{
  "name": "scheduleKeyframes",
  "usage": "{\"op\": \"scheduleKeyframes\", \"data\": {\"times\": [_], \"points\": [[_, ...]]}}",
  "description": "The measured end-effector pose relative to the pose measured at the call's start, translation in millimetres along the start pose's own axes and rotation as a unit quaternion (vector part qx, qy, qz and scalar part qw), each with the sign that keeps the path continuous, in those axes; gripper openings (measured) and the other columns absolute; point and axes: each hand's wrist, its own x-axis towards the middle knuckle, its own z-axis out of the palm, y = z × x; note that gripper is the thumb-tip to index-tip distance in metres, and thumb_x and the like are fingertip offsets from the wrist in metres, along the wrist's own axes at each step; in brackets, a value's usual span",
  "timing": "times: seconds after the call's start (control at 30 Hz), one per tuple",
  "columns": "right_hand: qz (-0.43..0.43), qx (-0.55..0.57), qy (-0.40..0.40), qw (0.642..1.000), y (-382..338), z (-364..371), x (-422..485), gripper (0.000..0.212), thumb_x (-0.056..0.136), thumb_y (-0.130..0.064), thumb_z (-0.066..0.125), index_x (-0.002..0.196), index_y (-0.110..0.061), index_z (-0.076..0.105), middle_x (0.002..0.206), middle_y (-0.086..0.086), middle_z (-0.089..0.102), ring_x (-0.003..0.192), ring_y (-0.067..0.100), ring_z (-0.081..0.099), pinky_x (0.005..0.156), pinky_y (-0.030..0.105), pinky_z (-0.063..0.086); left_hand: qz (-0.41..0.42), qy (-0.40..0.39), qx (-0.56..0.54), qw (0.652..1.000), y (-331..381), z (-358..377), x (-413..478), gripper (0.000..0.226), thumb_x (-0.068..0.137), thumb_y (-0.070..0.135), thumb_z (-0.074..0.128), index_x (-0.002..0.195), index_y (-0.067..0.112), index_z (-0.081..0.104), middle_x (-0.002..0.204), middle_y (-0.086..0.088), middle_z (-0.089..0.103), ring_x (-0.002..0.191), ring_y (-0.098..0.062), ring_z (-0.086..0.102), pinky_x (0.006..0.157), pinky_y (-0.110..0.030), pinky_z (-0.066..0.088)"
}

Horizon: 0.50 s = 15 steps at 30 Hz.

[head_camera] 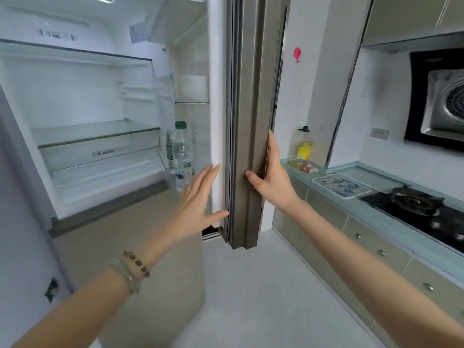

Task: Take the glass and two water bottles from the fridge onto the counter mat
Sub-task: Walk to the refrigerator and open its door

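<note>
The fridge stands open, its brown door (247, 121) swung out edge-on in the middle of the view. In the door's lower shelf stand two clear water bottles (181, 151), the front one with a green cap. I see no glass. My left hand (200, 199) is spread flat, fingers straight, just in front of the bottles and beside the door's white inner edge. My right hand (272, 179) holds the door's outer edge, fingers flat along the far side and thumb on the near face. The patterned counter mat (340, 185) lies on the counter at the right.
The fridge's inner shelves (95, 133) look bare. An oil bottle (302, 148) stands at the counter's far end. A black gas hob (421, 209) sits right of the mat, with a range hood (442, 106) above. Drawers run under the counter; light floor lies below.
</note>
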Motion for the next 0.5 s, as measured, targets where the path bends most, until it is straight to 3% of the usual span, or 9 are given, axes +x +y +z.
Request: {"op": "scheduleKeyframes", "data": {"times": [0.07,0.13,0.17,0.23,0.27,0.33,0.4,0.5], "points": [[0.019,0.000,0.004,1.000,15,-22,2,0.097,0.083,-0.012,0.063,0.151,-0.035,-0.003,0.136,-0.052,0.021,0.117,-0.010,0.048,0.104,0.024,0.037,-0.003,0.010,-0.001,1.000,8,15,8,0.100,0.084,0.035,0.071,0.153,0.021,0.001,0.162,-0.001,0.004,0.146,-0.008,0.001,0.119,-0.032,0.004],[0.042,-0.008,0.014,0.999,27,-33,6,0.095,0.084,-0.012,0.062,0.149,-0.042,-0.001,0.131,-0.050,0.031,0.104,0.010,0.056,0.095,0.029,0.046,-0.010,0.015,0.010,1.000,5,23,12,0.100,0.084,0.037,0.070,0.154,0.018,0.001,0.162,-0.002,0.004,0.148,-0.013,0.004,0.117,-0.029,0.003],[0.053,-0.014,0.020,0.998,31,-37,7,0.095,0.084,-0.011,0.062,0.149,-0.042,0.000,0.130,-0.048,0.035,0.101,0.010,0.057,0.094,0.029,0.047,-0.012,0.013,0.023,1.000,1,25,12,0.100,0.085,0.038,0.069,0.154,0.017,0.001,0.163,-0.003,0.003,0.149,-0.015,0.005,0.117,-0.029,0.003],[0.071,-0.014,0.033,0.997,39,-42,9,0.093,0.085,-0.009,0.062,0.150,-0.037,0.001,0.139,-0.029,0.041,0.100,-0.008,0.055,0.097,0.028,0.046,-0.014,0.004,0.063,0.998,-9,25,10,0.100,0.085,0.043,0.067,0.154,0.017,0.000,0.163,-0.003,0.002,0.150,-0.017,0.005,0.116,-0.031,0.002],[0.077,-0.012,0.041,0.996,43,-47,10,0.092,0.086,-0.008,0.062,0.151,-0.035,0.003,0.144,-0.018,0.042,0.101,-0.015,0.051,0.099,0.028,0.044,-0.016,0.002,0.080,0.997,-12,26,11,0.099,0.085,0.044,0.067,0.154,0.017,0.001,0.163,-0.003,0.002,0.150,-0.018,0.005,0.117,-0.032,0.003],[0.097,-0.004,0.049,0.994,50,-57,13,0.090,0.087,-0.006,0.061,0.152,-0.032,0.005,0.149,-0.004,0.039,0.118,-0.006,0.046,0.106,0.031,0.039,-0.020,-0.007,0.105,0.994,-15,30,15,0.099,0.085,0.046,0.065,0.154,0.017,0.001,0.163,-0.004,0.002,0.150,-0.019,0.006,0.118,-0.037,0.005],[0.114,0.014,0.052,0.992,56,-65,14,0.087,0.089,-0.002,0.058,0.152,-0.032,0.005,0.150,0.001,0.038,0.131,0.010,0.041,0.110,0.032,0.034,-0.018,-0.025,0.127,0.991,-18,34,19,0.098,0.085,0.048,0.065,0.154,0.017,0.002,0.163,-0.003,0.002,0.150,-0.020,0.007,0.118,-0.039,0.006],[0.123,0.006,0.061,0.990,60,-73,15,0.085,0.088,0.002,0.054,0.152,-0.027,0.006,0.152,0.002,0.033,0.134,0.012,0.037,0.113,0.035,0.031,-0.017,-0.047,0.151,0.987,-23,40,28,0.098,0.085,0.050,0.064,0.154,0.018,0.003,0.163,-0.002,0.001,0.150,-0.019,0.008,0.116,-0.036,0.003]]}}
